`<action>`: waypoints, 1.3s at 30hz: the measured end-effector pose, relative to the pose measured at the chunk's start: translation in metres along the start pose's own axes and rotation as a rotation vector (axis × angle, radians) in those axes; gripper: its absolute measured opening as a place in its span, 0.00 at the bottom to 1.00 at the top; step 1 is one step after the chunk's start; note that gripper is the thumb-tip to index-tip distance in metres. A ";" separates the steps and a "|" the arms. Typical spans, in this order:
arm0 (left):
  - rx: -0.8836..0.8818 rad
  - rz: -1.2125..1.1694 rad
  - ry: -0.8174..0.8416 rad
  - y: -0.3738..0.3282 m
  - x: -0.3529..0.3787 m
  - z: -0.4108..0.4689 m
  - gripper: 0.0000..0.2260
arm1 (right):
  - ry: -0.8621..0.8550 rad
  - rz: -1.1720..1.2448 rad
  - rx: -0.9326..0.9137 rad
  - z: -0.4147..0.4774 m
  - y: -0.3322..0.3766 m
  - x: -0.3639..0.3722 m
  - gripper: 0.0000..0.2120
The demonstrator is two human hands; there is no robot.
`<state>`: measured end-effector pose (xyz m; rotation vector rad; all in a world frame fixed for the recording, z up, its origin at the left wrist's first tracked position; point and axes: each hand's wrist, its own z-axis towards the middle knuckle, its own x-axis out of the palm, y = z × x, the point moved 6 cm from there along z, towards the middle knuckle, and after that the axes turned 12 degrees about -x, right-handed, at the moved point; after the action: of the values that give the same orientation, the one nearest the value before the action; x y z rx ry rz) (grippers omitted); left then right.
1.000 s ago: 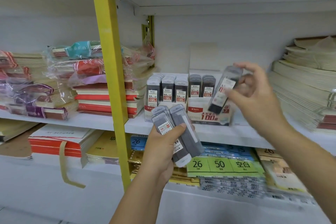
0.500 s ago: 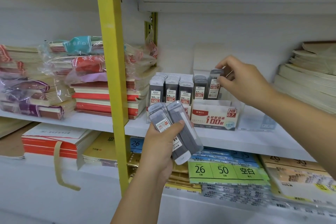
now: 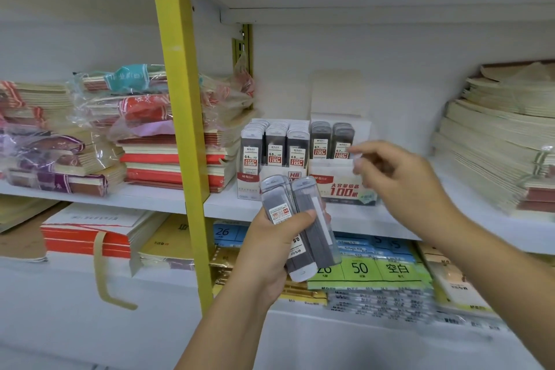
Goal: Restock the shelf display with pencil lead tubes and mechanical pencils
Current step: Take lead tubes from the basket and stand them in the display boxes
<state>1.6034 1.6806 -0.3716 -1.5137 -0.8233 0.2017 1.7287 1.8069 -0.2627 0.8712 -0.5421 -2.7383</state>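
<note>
left grip [image 3: 270, 249]: clamped on two tubes [image 3: 309, 204], below-left of 0.7 box [image 3: 339, 186]
right grip [image 3: 402, 180]: just before 0.7 box front, blurred; fingers loose, looks empty
0.7 box: two rows in, right side looks free
0.5 box [image 3: 247, 183]: left of 0.7 box, looks full
next tube: pinch near cap, drop upright, label forward; held label seems 0.5, check size

just right of the yellow post [image 3: 177, 129], the left hand [image 3: 276, 249] is held up on a bare forearm, thumb and fingers gripping two lead tubes [image 3: 307, 204]. farther right of the post and higher, the right hand [image 3: 399, 183] is blurred, fingers loosely curled, nothing seen in them.
</note>
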 end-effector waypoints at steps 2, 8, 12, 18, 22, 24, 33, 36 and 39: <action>-0.002 0.014 -0.011 0.004 0.004 -0.003 0.11 | 0.071 0.211 0.113 -0.027 0.001 0.017 0.11; -0.022 0.004 0.012 0.014 0.015 -0.010 0.12 | 0.101 0.329 0.177 -0.074 -0.003 0.044 0.23; -0.047 -0.029 0.029 0.017 0.014 -0.010 0.11 | 0.050 0.345 0.229 -0.079 -0.014 0.041 0.22; -0.037 -0.008 0.002 0.021 0.016 -0.008 0.10 | 0.026 0.376 0.253 -0.087 -0.012 0.045 0.23; -0.027 0.013 -0.044 0.021 0.012 -0.007 0.10 | 0.003 0.421 0.262 -0.087 -0.014 0.046 0.22; -0.029 0.003 -0.066 0.020 0.009 -0.006 0.11 | -0.013 0.492 0.329 -0.087 -0.021 0.044 0.24; -0.023 -0.029 -0.021 0.013 0.011 -0.009 0.11 | -0.046 0.560 0.427 -0.086 -0.027 0.045 0.27; -0.021 -0.022 -0.003 0.010 0.012 -0.008 0.11 | -0.062 0.492 0.324 -0.068 -0.020 0.030 0.36; -0.009 -0.052 0.041 0.003 0.011 -0.004 0.12 | -0.098 0.430 0.191 -0.026 -0.013 -0.003 0.39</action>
<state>1.6145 1.6844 -0.3703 -1.4987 -0.8313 0.1283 1.7450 1.8128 -0.2862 0.5758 -0.9047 -2.3706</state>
